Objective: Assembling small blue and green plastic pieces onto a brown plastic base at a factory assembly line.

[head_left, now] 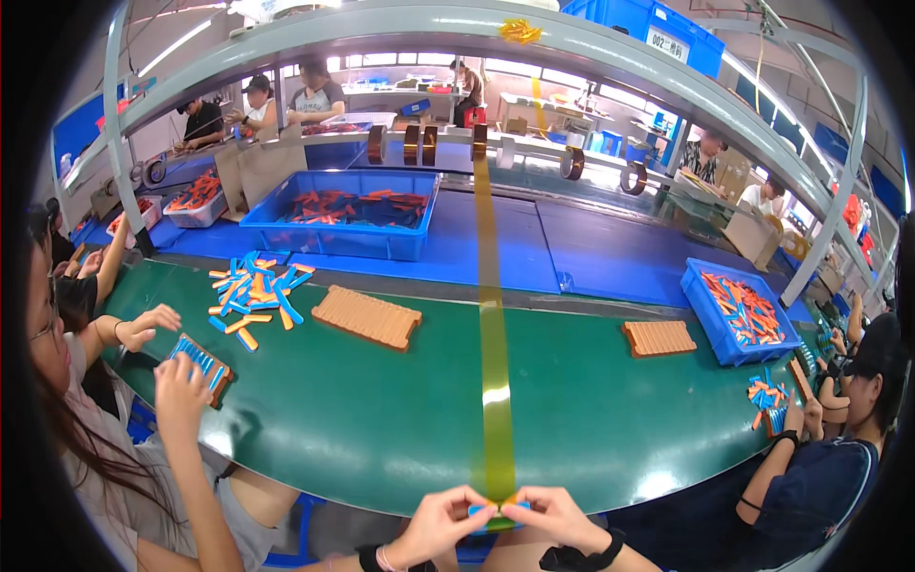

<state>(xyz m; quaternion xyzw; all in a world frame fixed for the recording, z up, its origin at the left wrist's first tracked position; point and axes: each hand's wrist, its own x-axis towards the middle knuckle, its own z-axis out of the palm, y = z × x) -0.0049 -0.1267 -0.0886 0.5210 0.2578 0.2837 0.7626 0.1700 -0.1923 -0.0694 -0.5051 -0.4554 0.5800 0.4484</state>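
At the near edge of the green table [381, 419], my left hand [444, 522] and my right hand [551, 520] meet with thumbs and fingertips pinched together. Between them is a small flat blue piece [481, 512], mostly covered by my fingers. A long strip of amber see-through tape [494, 391] runs down from a tape roll [479, 143] on the rail and ends at my fingertips, over the piece. Which fingers press the tape and which the piece I cannot tell.
Two orange grooved trays [367, 317] [660, 337] lie on the table. Loose blue and orange pieces [253, 291] are heaped at left. Blue bins [334, 243] [721, 329] hold more pieces. Co-workers sit on both sides; a left one's hands [181, 381] are over a filled tray [202, 367].
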